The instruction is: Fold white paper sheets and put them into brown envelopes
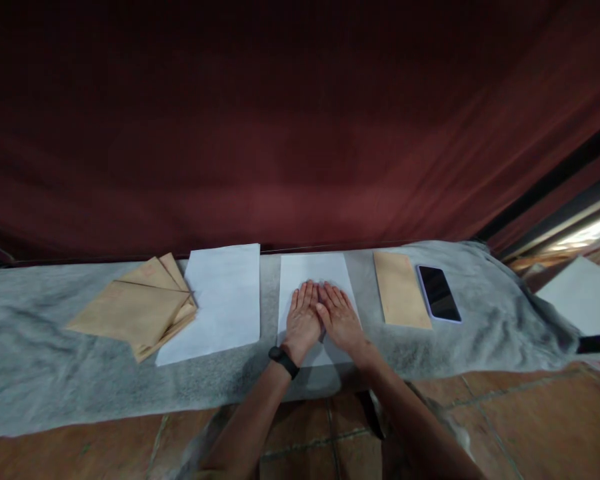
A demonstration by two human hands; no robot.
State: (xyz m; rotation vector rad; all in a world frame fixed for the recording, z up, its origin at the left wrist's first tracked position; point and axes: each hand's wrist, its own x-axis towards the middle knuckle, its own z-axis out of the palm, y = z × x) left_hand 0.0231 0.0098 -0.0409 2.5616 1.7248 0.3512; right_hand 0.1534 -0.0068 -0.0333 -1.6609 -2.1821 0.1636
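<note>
A white sheet of paper (pixel 310 267) lies on the grey cloth-covered surface in front of me. Both of my hands rest flat on it, side by side and touching near the thumbs. My left hand (pixel 304 320), with a black band on its wrist, has its fingers stretched forward. Beside it, my right hand (pixel 341 321) also lies with fingers extended, holding nothing. To the right is a single brown envelope (pixel 403 290). Left of the sheet sits more white paper (pixel 227 300), its left edge partly under a fanned pile of brown envelopes (pixel 135 308).
A phone (pixel 439 293) with a light purple edge lies right of the single envelope. The grey cloth (pixel 495 320) is wrinkled toward the right end. Dark red fabric (pixel 300 153) hangs behind the surface. Brown floor tiles (pixel 545 413) show below, and a pale panel (pixel 583 293) stands far right.
</note>
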